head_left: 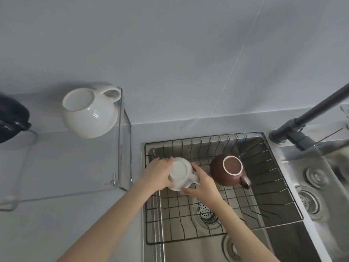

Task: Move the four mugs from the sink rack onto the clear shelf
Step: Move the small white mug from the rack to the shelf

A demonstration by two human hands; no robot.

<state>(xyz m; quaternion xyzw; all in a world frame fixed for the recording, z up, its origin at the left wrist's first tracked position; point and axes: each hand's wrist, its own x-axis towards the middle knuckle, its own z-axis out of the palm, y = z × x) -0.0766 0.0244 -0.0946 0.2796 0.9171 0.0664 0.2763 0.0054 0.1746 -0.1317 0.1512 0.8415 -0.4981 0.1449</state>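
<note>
Over the sink rack (222,188), upturned white mug (181,173) clasped between both hands' fingers (194,168).

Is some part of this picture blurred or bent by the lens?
Head view: the right edge past the faucet is smeared; the wall's tile line and the clear shelf edges bow from the wide lens; a small glare spot sits on the white mug on the shelf.

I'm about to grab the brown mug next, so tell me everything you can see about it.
The brown mug looks like glazed ceramic, round-bellied and dark reddish brown. It stands upside down on the black wire rack in the sink, toward the back, its pale-ringed base facing up. Its handle points toward the front right. Only the rack touches it; neither hand does, and the white mug in both hands sits apart on its left.
</note>
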